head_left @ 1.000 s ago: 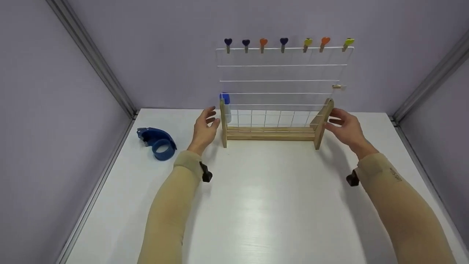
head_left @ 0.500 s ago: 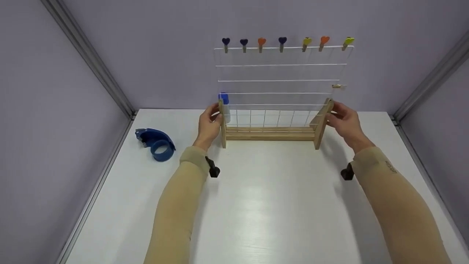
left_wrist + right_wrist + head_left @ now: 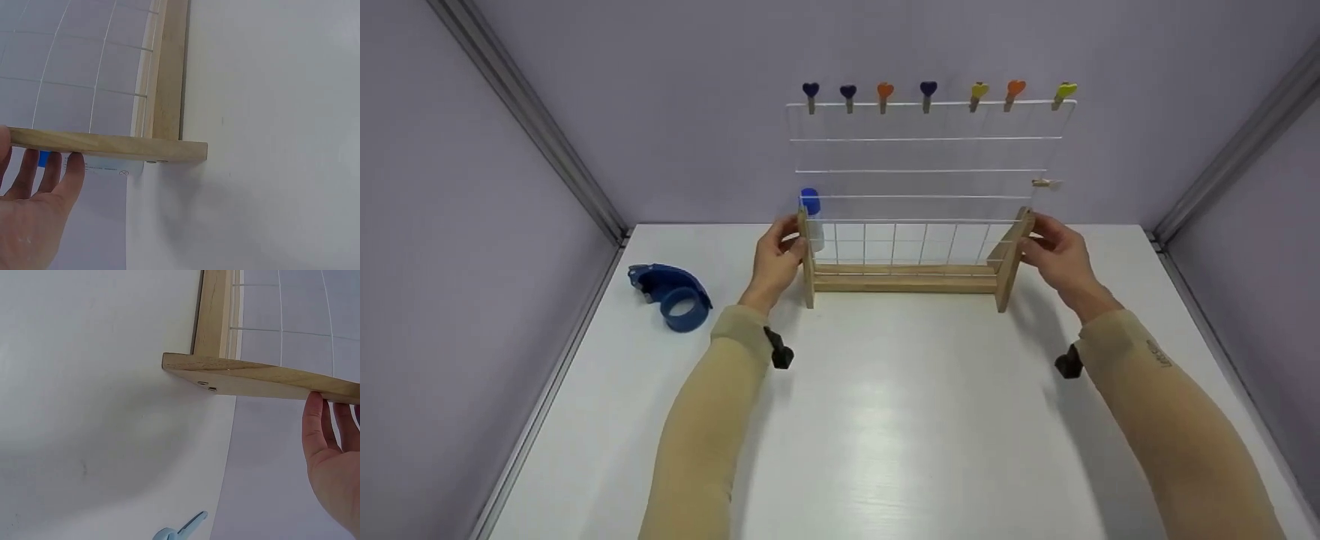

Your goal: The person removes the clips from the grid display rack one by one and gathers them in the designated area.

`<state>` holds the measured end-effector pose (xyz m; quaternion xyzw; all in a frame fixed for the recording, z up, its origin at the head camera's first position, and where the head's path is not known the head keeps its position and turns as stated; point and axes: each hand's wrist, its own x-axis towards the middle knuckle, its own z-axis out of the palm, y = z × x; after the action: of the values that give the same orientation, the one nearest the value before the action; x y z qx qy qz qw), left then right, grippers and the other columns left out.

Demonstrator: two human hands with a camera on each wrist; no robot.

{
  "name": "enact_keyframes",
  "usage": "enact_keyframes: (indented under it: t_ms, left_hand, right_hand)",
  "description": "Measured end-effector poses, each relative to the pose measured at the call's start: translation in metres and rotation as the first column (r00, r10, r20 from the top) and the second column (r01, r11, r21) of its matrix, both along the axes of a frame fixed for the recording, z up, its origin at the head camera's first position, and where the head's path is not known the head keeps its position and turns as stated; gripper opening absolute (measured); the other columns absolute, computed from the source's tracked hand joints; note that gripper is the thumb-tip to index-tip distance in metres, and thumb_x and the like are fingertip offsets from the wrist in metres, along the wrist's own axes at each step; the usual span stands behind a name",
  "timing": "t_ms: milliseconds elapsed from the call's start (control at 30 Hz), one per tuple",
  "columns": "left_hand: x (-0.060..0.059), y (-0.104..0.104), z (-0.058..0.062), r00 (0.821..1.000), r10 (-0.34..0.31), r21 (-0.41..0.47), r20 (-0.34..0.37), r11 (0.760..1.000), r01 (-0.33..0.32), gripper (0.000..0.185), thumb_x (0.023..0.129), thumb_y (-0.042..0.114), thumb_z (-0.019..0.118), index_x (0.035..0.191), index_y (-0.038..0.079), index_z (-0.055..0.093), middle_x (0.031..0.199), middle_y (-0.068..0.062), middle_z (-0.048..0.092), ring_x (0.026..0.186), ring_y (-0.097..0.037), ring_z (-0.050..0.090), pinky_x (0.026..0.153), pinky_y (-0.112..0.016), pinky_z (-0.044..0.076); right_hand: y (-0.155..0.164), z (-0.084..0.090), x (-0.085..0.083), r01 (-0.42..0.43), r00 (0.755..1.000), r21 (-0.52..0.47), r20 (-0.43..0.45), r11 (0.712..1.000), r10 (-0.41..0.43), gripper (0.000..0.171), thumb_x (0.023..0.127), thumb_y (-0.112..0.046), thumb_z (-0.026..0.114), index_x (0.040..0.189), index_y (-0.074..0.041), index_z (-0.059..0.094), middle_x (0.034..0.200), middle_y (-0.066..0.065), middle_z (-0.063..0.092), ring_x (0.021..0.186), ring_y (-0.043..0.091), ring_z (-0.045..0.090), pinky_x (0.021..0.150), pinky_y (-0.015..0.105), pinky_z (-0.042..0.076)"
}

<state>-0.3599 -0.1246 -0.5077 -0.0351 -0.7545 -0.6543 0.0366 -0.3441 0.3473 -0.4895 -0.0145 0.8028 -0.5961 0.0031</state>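
Note:
A wire grid rack on a wooden base (image 3: 907, 286) stands towards the back of the white table. Several clothespins with heart tops (image 3: 928, 89), purple, orange and yellow, are clipped along its top wire; another clothespin (image 3: 1041, 183) sticks out from its right side. My left hand (image 3: 771, 268) grips the left wooden side panel (image 3: 135, 147), fingertips on its outer face and thumb at its edge. Across from it, my right hand (image 3: 1061, 259) holds the right side panel (image 3: 253, 377), fingertips against the outer face.
A blue tape dispenser (image 3: 660, 279) lies on the left of the table. Behind the rack's left end stands a bottle with a blue cap (image 3: 810, 201). A light blue object with a slim arm (image 3: 192, 524) shows low in the right wrist view. Walls (image 3: 697, 112) enclose the table.
My left hand has come in from beside the rack onto its left panel, and my right hand has settled on the right one. The rack has shifted slightly towards me.

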Motion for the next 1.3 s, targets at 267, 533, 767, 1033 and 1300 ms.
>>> enact_keyframes:
  t_ms: [267, 533, 767, 1033, 1300]
  left_hand:
    - [-0.012, -0.007, -0.008, 0.999, -0.040, -0.015, -0.036, 0.999, 0.040, 0.049, 0.113, 0.000, 0.058, 0.161, 0.007, 0.055, 0.162, -0.021, 0.059, 0.148, -0.036, 0.060, 0.118, -0.045, 0.058]
    - [0.018, -0.022, -0.017, 0.991, -0.063, -0.061, -0.118, 0.997, 0.056, 0.047, 0.111, -0.003, 0.062, 0.157, 0.002, 0.057, 0.158, -0.021, 0.062, 0.141, -0.038, 0.063, 0.104, -0.025, 0.060]
    - [0.038, -0.029, -0.021, 0.981, -0.082, -0.075, -0.175, 0.995, 0.070, 0.046, 0.108, -0.005, 0.065, 0.153, -0.002, 0.058, 0.156, -0.026, 0.062, 0.137, -0.041, 0.066, 0.102, -0.022, 0.060]
    - [0.059, -0.034, -0.020, 0.984, -0.116, -0.099, -0.134, 0.990, 0.103, 0.047, 0.109, -0.004, 0.065, 0.155, 0.002, 0.057, 0.158, -0.022, 0.061, 0.141, -0.040, 0.064, 0.105, -0.024, 0.060]
    - [0.068, -0.036, -0.021, 0.988, -0.097, -0.103, -0.122, 0.991, 0.085, 0.049, 0.109, -0.003, 0.066, 0.156, 0.004, 0.057, 0.158, -0.020, 0.060, 0.141, -0.038, 0.064, 0.101, -0.020, 0.060]
  right_hand:
    - [0.006, -0.001, -0.004, -0.049, 0.998, 0.035, -0.029, 0.998, 0.050, 0.061, 0.117, -0.017, 0.060, 0.174, -0.006, 0.039, 0.167, 0.022, 0.051, 0.128, -0.001, 0.061, 0.099, 0.012, 0.061]
    - [0.004, -0.004, 0.028, -0.103, 0.989, 0.060, -0.097, 0.993, 0.108, 0.059, 0.115, -0.013, 0.064, 0.169, 0.001, 0.044, 0.153, 0.006, 0.060, 0.128, -0.008, 0.062, 0.098, 0.014, 0.062]
    - [0.005, -0.005, 0.046, -0.127, 0.984, 0.055, -0.121, 0.990, 0.133, 0.058, 0.113, -0.012, 0.068, 0.166, 0.002, 0.048, 0.141, -0.011, 0.066, 0.126, -0.009, 0.065, 0.096, 0.017, 0.064]
    - [0.008, -0.005, 0.064, -0.151, 0.980, 0.058, -0.125, 0.987, 0.157, 0.056, 0.112, -0.004, 0.066, 0.164, 0.006, 0.049, 0.137, -0.016, 0.069, 0.125, -0.010, 0.066, 0.095, 0.017, 0.065]
    - [0.007, -0.003, 0.072, -0.139, 0.983, 0.072, -0.111, 0.988, 0.147, 0.056, 0.111, -0.003, 0.068, 0.163, 0.005, 0.050, 0.135, -0.021, 0.069, 0.124, -0.012, 0.066, 0.094, 0.016, 0.064]
